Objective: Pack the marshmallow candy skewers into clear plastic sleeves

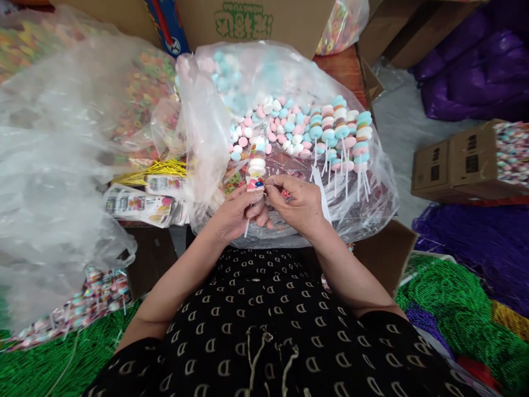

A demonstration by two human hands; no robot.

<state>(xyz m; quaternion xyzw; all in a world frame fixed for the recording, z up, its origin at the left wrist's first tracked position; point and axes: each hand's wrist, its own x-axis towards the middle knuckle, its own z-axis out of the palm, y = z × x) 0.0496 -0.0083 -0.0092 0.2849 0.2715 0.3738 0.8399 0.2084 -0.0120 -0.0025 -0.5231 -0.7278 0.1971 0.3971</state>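
My left hand [239, 214] is closed around the white stick of a candy skewer [258, 164], which stands upright with its candies at the top. A clear wrapper with a red and blue printed lower part [255, 183] covers the candies. Against that printed part, my right hand [295, 201] pinches thumb and fingertips together; what lies between them is too small to tell. Loose pink, white and blue candies [289, 129] lie on clear plastic beyond my hands. Several candy skewers with white sticks [341, 129] rest together on the right.
Yellow twist ties [159, 170] and a stack of printed wrappers [138, 204] lie to the left. Large clear bags [53, 138] crowd that side. Cardboard boxes [450, 165] and purple bundles [475, 77] stand at right, above green strands [450, 309].
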